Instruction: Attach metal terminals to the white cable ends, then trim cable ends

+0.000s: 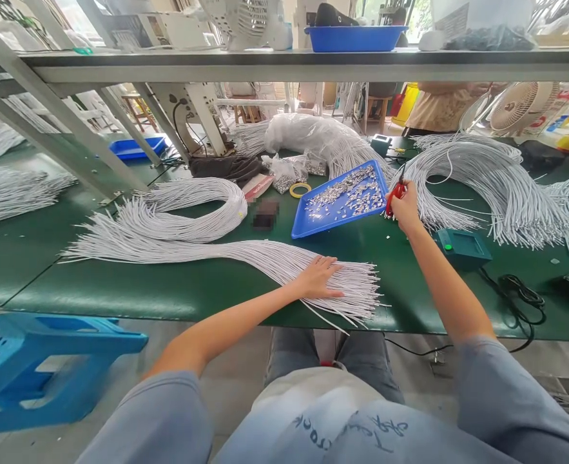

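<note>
White wire bundle (260, 253), centre of frame; left hand (319, 278) laid across it, fingers spread apart.
Right hand (406, 205), right of centre: fingers clamped on red-handled tool (397, 192), beside blue tray (308, 225) of small metal parts (349, 187). Advised: palm light and level, wire ends even, tool tip clear. Surface: green bench (120, 287). Room: shelf (265, 73) across top, fan (523, 106) upper right, blue stool (47, 335) lower left.
</note>
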A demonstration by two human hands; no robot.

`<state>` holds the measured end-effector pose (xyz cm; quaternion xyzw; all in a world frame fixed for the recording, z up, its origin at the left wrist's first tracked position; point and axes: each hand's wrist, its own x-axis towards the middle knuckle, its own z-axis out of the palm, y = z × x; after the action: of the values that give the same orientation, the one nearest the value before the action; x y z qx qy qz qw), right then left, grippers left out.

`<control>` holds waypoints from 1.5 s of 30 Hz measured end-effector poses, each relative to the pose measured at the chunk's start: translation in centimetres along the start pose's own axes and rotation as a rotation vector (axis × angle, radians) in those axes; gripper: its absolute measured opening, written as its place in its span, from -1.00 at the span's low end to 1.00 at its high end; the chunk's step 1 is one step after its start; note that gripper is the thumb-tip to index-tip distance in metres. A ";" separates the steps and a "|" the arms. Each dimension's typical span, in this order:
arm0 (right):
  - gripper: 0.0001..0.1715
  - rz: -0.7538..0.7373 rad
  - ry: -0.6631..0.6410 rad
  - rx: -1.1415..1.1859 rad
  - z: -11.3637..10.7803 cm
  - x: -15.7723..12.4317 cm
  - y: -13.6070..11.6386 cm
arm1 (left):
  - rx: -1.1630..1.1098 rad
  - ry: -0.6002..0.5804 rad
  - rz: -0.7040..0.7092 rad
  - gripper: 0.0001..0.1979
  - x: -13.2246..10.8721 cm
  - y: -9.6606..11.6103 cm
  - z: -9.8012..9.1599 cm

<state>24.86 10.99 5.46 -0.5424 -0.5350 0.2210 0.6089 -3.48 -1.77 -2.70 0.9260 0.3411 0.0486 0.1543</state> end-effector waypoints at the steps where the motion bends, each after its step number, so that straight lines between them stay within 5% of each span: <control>1: -0.57 -0.017 0.001 -0.009 0.0 0.0 0.0 | -0.005 0.000 0.002 -0.14 0.0 0.0 0.0; 34: -0.65 0.059 -0.088 -0.042 -0.6 -0.5 -0.5 | -0.005 -0.004 0.000 -0.13 -0.1 -0.1 0.0; 45: -0.71 0.095 -0.134 -0.109 -0.7 -2.2 2.0 | 0.000 -0.009 -0.022 -0.14 -0.2 -0.1 -0.2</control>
<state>25.37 9.43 2.91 -0.5833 -0.5596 0.2559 0.5301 -3.74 -1.79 -2.53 0.9225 0.3503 0.0426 0.1563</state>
